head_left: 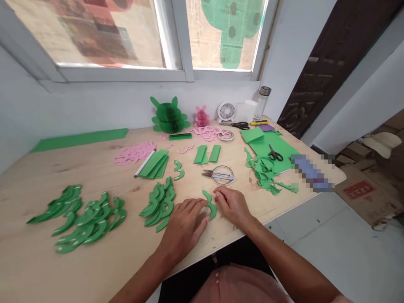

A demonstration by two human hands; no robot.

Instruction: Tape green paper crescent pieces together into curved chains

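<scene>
Green paper crescent (210,206): lower centre of frame, betw. hands. L hand (183,225) palm down, fingers at inner curve; R hand (232,206) palm down, fingertips at top end. Both grips narrow, hold can't tell. Table (38,269) front edge close below; bare wood to R. Green crescent pile (159,204) just L.

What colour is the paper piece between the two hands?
Green paper piece, clearest in the head view.
</scene>
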